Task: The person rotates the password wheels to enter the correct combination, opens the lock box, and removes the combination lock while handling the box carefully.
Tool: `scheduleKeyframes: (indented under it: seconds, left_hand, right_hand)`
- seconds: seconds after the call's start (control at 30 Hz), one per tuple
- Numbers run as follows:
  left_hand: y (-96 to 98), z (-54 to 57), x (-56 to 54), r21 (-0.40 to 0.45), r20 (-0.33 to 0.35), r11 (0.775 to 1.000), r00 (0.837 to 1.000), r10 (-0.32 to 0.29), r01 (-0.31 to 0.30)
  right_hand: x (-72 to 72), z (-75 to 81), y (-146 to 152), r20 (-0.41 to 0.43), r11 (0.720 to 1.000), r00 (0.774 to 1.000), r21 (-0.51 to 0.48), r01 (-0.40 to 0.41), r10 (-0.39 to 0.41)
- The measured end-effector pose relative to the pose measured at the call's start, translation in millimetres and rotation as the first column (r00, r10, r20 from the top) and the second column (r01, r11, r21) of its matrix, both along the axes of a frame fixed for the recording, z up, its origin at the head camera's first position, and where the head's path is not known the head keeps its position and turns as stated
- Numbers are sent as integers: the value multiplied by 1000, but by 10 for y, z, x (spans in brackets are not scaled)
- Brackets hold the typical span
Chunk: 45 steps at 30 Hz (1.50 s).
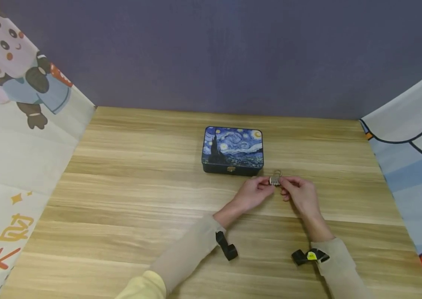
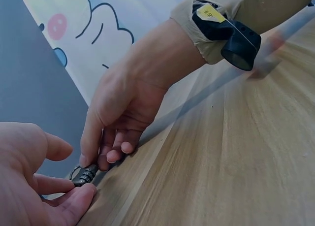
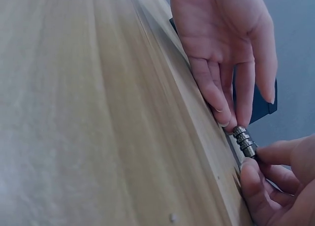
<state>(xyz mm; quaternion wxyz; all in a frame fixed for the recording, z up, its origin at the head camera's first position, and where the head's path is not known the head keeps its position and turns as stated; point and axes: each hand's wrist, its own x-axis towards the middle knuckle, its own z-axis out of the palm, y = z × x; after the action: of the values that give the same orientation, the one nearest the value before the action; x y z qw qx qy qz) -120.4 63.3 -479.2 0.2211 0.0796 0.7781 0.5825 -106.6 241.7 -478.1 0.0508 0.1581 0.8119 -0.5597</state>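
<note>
A small metal combination padlock (image 1: 274, 180) with number dials is held between both hands, just in front of the box. Its curved shackle points away from the person in the head view. My left hand (image 1: 253, 193) has its fingertips at the left end of the padlock, one digit standing apart above it. From the other side, my right hand (image 1: 302, 197) pinches the lock body (image 3: 244, 142) between thumb and index finger. Behind the left hand sits a dark blue tin box (image 1: 232, 150), its lid shut, painted with a starry night and fitted with a gold clasp (image 1: 231, 169).
The wood-grain table (image 1: 132, 199) runs to a dark wall (image 1: 218, 58) at the back. Printed cloths hang at the left (image 1: 20, 153) and right. Each sleeve carries a black strap with a camera (image 1: 227, 249).
</note>
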Motion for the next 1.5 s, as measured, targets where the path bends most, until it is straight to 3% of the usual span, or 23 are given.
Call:
scheduleKeyframes:
  seconds: [0.5, 1.0, 1.5]
  left_hand:
    - [48, 26, -29, -91, -16, 996, 1000, 5, -7]
    - [78, 24, 18, -59, -13, 997, 999, 46, -47]
    - [103, 22, 13, -153, -60, 988, 998, 18, -27]
  right_hand:
    - [-50, 7, -5, 39, 1000, 999, -9, 17, -17]
    - [-59, 18, -18, 44, 999, 999, 54, 5, -8]
    - [-72, -2, -28, 34, 998, 999, 63, 0, -3]
